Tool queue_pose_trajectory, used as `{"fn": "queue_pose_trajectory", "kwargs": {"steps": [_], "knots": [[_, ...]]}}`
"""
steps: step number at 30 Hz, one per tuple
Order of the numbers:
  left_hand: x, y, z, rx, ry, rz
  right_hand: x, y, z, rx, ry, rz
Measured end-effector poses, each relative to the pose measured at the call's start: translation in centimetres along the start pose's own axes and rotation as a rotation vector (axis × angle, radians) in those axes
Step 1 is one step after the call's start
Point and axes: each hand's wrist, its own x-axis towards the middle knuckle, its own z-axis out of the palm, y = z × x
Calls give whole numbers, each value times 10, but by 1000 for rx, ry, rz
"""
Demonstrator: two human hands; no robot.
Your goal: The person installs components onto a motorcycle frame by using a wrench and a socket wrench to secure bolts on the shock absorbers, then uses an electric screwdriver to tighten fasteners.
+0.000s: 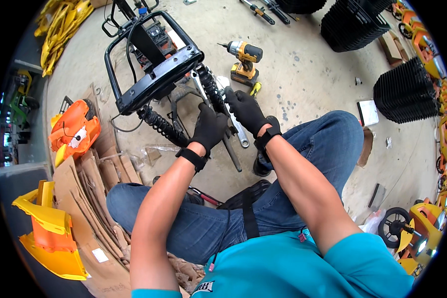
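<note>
My left hand (209, 128), in a black glove, is closed around a silver wrench (200, 85) that points up toward the top of a black coil-spring shock absorber (211, 85). My right hand (246, 110), gloved too, has its fingers closed on a second silver wrench (240, 130), whose ring end hangs below the fingers. The shock absorber runs between the two hands, joined to a black metal frame (156, 77). A matching shock absorber (163, 126) stands to the left. Below my left hand, a dark bar (232, 153) slants downward; what it belongs to is hidden.
A yellow-black cordless impact driver (244, 59) stands beyond my right hand. Flattened cardboard (87, 198), orange plastic parts (74, 130) and yellow plastic panels (49, 233) lie left. Stacked black baskets (402, 92) stand right, near a small wheeled vehicle (424, 226).
</note>
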Motion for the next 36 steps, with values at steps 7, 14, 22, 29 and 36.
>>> {"fn": "queue_pose_trajectory", "kwargs": {"steps": [7, 14, 22, 29, 36], "knots": [[-7, 31, -3, -24, 36, -97, -36, -53, 0, -387, 119, -247], [-5, 36, -13, -59, 39, -97, -34, -96, 2, -608, 240, -538], [-12, 54, -23, -54, 65, -87, -4, -131, 1, -647, 350, -710], [-9, 35, -23, 60, 60, -68, 0, -124, -15, -800, 165, -646], [-12, 33, -16, 91, 3, -76, -5, -63, -24, -648, 215, -504]]}}
